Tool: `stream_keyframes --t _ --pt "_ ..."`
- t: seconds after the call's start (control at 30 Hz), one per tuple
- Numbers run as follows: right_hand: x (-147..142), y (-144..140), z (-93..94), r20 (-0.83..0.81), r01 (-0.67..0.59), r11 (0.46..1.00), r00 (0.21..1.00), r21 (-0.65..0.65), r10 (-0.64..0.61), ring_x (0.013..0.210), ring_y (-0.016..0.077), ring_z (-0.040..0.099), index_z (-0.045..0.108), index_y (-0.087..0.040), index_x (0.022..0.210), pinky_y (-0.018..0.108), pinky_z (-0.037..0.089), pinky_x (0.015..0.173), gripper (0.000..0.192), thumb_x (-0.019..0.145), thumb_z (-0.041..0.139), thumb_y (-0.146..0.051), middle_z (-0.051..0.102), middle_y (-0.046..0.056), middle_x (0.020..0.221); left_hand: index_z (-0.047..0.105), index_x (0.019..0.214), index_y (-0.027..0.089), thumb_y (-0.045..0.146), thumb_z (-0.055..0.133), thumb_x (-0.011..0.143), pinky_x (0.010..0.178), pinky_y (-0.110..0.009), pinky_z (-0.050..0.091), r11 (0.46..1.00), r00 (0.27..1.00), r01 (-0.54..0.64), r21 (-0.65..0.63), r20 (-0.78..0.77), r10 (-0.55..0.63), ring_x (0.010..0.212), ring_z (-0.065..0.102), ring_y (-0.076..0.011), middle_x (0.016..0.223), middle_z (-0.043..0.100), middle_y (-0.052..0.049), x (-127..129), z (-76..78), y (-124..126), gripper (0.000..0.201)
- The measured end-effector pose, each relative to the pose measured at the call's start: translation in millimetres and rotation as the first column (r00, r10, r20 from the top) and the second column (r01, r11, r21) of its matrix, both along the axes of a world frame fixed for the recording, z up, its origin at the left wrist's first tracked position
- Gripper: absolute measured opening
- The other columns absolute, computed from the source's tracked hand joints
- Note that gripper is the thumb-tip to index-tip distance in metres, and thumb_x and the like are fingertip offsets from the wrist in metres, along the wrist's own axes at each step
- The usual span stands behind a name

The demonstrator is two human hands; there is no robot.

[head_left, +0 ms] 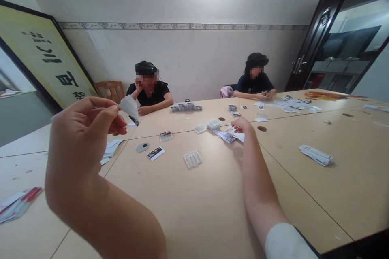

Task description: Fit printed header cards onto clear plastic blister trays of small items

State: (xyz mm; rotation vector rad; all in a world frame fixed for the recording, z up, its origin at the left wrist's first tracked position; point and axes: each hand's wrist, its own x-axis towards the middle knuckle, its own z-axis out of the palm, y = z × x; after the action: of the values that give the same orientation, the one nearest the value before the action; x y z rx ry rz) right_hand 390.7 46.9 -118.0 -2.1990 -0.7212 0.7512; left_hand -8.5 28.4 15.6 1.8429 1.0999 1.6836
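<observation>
Broadly, the pale wooden surface (pixel 194 202) carries scattered cards and small clear boxes. Raised, the left hand (pixel 82 141) has its fingers pinching a small white paper sleeve (pixel 129 107); the right hand (pixel 243 125) pinches printed cards (pixel 226 135) lying mid-surface, so sleeving seems underway; next calls for lifting one.

Left hand (pixel 82 137) raised, fingers (pixel 114 113) pinching a small packet (pixel 129 107); right hand (pixel 243 125) on card stack (pixel 226 135).

I see a small white slip (pixel 129 107) pinched aloft, tilted; flat printed cards (pixel 226 135) lie fanned beyond the clear case (pixel 192 159).
</observation>
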Motion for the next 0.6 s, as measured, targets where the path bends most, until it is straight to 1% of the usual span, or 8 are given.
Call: stream_keyframes --t 0.1,0.2,0.27,0.33,0.4,0.47,0.53,0.6 --pt "-3 6 -8.6 -0.033 -0.020 0.999 0.999 -0.038 0.018 0.106 0.0231 0.067 0.060 -0.014 0.127 0.042 0.058 0.089 0.037 0.097 0.065 -0.035 0.063 0.012 0.125 0.065 0.080 0.018 0.015 0.062 0.077 0.055 -0.019 0.053 1.000 1.000 -0.012 -0.006 -0.004 0.012 0.053 0.059 -0.0097 0.056 0.061 0.006 -2 0.2 0 0.005" --pt "-5 8 -13.0 -0.072 -0.057 0.994 0.996 -0.098 0.051 0.104 0.0226 0.067 0.061 -0.014 0.126 0.042 0.059 0.088 0.036 0.097 0.065 -0.035 0.064 0.011 0.124 0.065 0.081 0.017 0.015 0.062 0.077 0.058 -0.018 0.053 1.000 1.000 -0.007 -0.022 -0.027 0.007 0.055 0.059 -0.0090 0.057 0.061 0.006 -3 0.8 -1 0.005" --pt "-5 6 -12.4 -0.097 -0.090 0.987 0.992 -0.133 0.078 0.104 0.0224 0.067 0.061 -0.014 0.126 0.042 0.059 0.088 0.036 0.097 0.065 -0.035 0.064 0.011 0.124 0.065 0.080 0.017 0.016 0.062 0.078 0.059 -0.019 0.053 1.000 0.999 -0.016 -0.021 -0.045 0.016 0.055 0.060 -0.0093 0.056 0.061 0.006 -4 0.8 -2 0.003" --pt "-5 2 -8.0 -0.110 -0.121 0.983 0.988 -0.137 0.106 0.103 0.0223 0.067 0.061 -0.014 0.125 0.041 0.059 0.087 0.035 0.097 0.065 -0.035 0.065 0.011 0.123 0.064 0.079 0.018 0.018 0.062 0.080 0.059 -0.020 0.054 0.999 0.998 -0.025 -0.021 -0.059 0.023 0.055 0.060 -0.0103 0.055 0.061 0.005 -4 0.5 -2 0.003" --pt "-5 -2 0.3 -0.101 -0.147 0.984 0.985 -0.098 0.137 0.102 0.0217 0.067 0.062 -0.013 0.124 0.040 0.059 0.086 0.035 0.097 0.065 -0.035 0.065 0.011 0.121 0.064 0.078 0.018 0.019 0.061 0.080 0.059 -0.021 0.054 0.999 0.997 -0.027 -0.020 -0.069 0.026 0.054 0.060 -0.0106 0.055 0.061 0.005 -5 0.4 -3 0.003" --pt "-6 -7 12.5 -0.074 -0.175 0.984 0.982 -0.022 0.173 0.096 0.0196 0.068 0.062 -0.014 0.121 0.038 0.060 0.082 0.033 0.097 0.064 -0.035 0.067 0.009 0.116 0.063 0.079 0.018 0.019 0.061 0.080 0.060 -0.021 0.055 1.000 0.997 -0.011 -0.019 -0.073 0.009 0.053 0.060 -0.0101 0.055 0.061 0.005 -4 0.7 -4 0.003" --pt "-11 -13 28.0 -0.037 -0.213 0.974 0.976 0.082 0.216 0.085 0.0165 0.069 0.065 -0.012 0.113 0.032 0.060 0.074 0.029 0.098 0.064 -0.036 0.069 0.008 0.105 0.062 0.079 0.018 0.018 0.061 0.081 0.061 -0.021 0.056 0.999 0.996 0.040 -0.031 -0.080 -0.043 0.055 0.062 -0.0103 0.058 0.063 0.005 -3 1.0 -3 0.002" --pt "-20 -20 46.1 0.003 -0.272 0.938 0.960 0.216 0.278 0.070 0.0141 0.069 0.067 -0.009 0.100 0.026 0.056 0.063 0.028 0.098 0.063 -0.037 0.071 0.008 0.088 0.062 0.081 0.018 0.018 0.061 0.082 0.063 -0.022 0.056 0.991 0.988 0.117 -0.060 -0.091 -0.122 0.059 0.065 -0.0109 0.063 0.067 0.003 1 0.3 1 0.002"
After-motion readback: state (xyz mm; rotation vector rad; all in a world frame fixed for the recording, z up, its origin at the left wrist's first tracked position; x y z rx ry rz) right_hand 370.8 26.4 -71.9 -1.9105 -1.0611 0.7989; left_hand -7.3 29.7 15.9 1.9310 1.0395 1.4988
